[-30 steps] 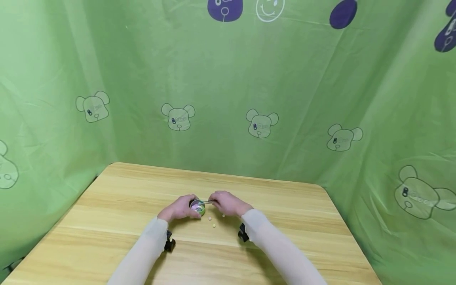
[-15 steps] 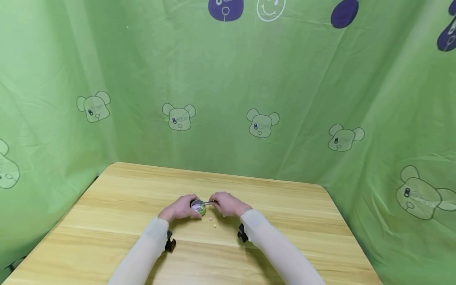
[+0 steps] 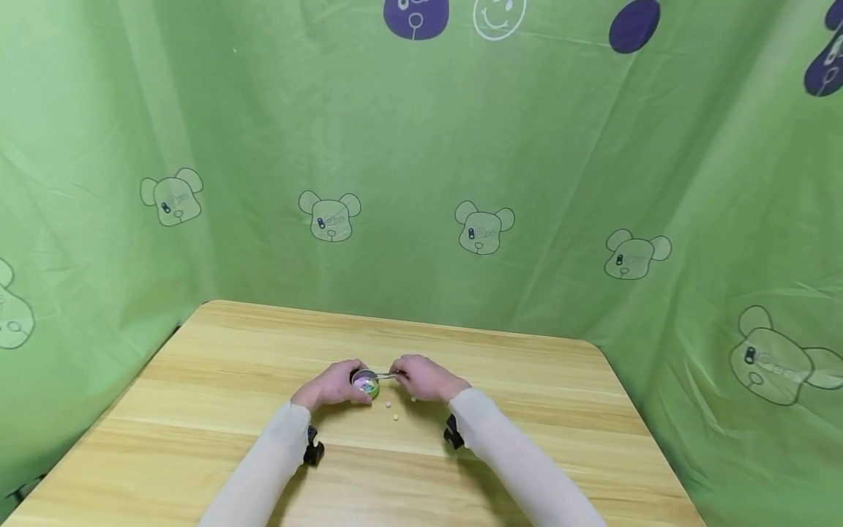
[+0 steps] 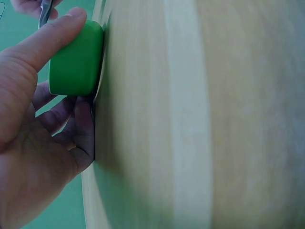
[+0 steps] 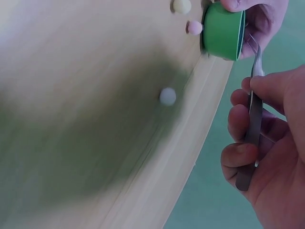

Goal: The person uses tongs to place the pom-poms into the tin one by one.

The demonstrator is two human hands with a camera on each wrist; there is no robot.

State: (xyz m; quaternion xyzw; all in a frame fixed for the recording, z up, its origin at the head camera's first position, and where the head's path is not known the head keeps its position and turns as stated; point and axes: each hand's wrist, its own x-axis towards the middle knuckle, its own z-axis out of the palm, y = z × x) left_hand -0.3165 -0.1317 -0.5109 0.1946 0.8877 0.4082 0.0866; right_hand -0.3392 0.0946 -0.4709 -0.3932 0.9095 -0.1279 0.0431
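1. The left hand (image 3: 334, 383) grips the cup (image 5: 221, 33), thumb on one side, fingers round the other.
2. Inside the cup sit pastel bits (image 3: 364, 383), so part of the work looks done.
3. The tweezers (image 5: 255, 112) reach the cup's mouth (from here I can't tell whether their tips pinch anything).
4. Just right of the cup, three loose balls (image 5: 194, 27) look left over.
5. Right of the cup, the right hand (image 3: 421, 377) curls round the tweezers, the cup beyond its fingertips.

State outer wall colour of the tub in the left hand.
Plain green; the tub shows best in the left wrist view.
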